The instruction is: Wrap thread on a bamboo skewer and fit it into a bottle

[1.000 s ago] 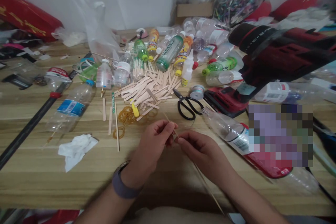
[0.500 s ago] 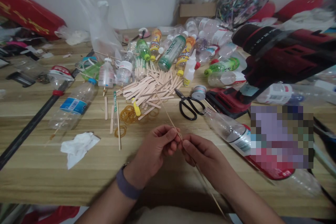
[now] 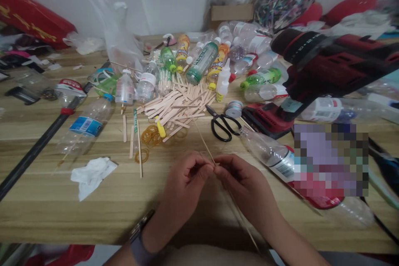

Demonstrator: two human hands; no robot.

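Over the front of the table, my left hand (image 3: 188,181) and my right hand (image 3: 247,181) meet fingertip to fingertip. Both are closed in a pinch on a thin wooden skewer (image 3: 203,139). One part of it slants up toward the stick pile, and another runs down below my right hand toward the table edge. Whether this is a single skewer or two laid together is hidden by my fingers. Beyond my hands lie a heap of flat craft sticks (image 3: 174,106), amber rubber bands (image 3: 151,135) and black-handled scissors (image 3: 222,124).
A red and black power drill (image 3: 314,70) stands at right, beside a spool (image 3: 234,108) and a plastic bottle (image 3: 274,153). Several bottles crowd the back around a green can (image 3: 202,62). At left are a blue-labelled bottle (image 3: 87,122), crumpled tissue (image 3: 92,176) and a dark bar (image 3: 40,145).
My left wrist has turned, and its thumb now presses close to my right thumb. The skewer stays held between both hands. The view has shifted slightly.
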